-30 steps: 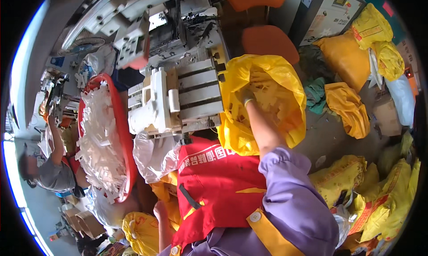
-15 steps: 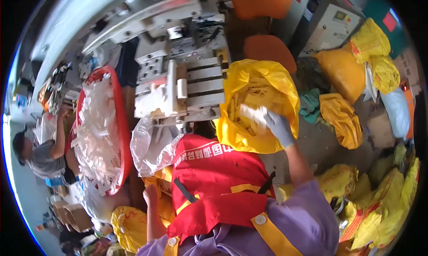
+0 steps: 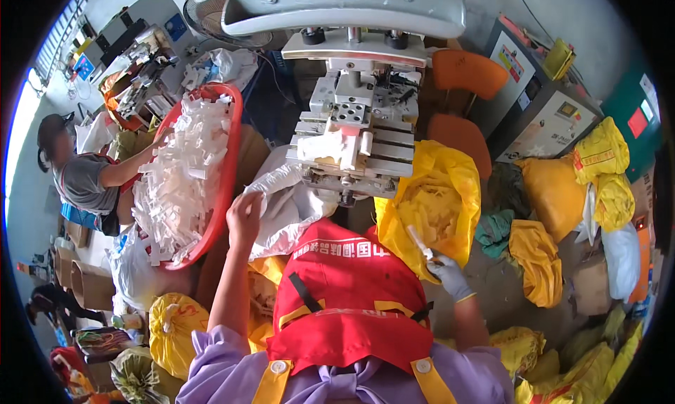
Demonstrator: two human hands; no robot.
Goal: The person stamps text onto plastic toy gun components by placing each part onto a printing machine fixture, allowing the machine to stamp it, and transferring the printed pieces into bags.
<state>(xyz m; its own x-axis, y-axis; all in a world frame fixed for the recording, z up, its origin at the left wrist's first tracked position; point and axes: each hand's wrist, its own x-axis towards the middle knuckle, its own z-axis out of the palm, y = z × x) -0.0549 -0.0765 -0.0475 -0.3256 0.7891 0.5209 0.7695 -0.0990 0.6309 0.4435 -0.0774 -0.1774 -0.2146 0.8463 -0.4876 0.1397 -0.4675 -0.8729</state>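
My right hand, in a grey glove, is closed on a slim white plastic piece. It is at the near right rim of an open yellow bag, with the piece pointing over the bag's mouth. Inside lie many pale yellowish plastic pieces. My bare left hand has its fingers curled at the left edge of a white plastic bag and appears to grip it. That bag hangs below the front of a metal machine, whose slotted table carries a white block.
Left of the machine stands a long red tub heaped with white plastic pieces; a co-worker reaches into it. Orange chairs and a grey cabinet stand at the far right. Full yellow sacks lie on the right.
My right hand has drawn back from over the yellow bag to its near rim. My left hand has risen from low beside my apron to the white bag. The view has shifted.
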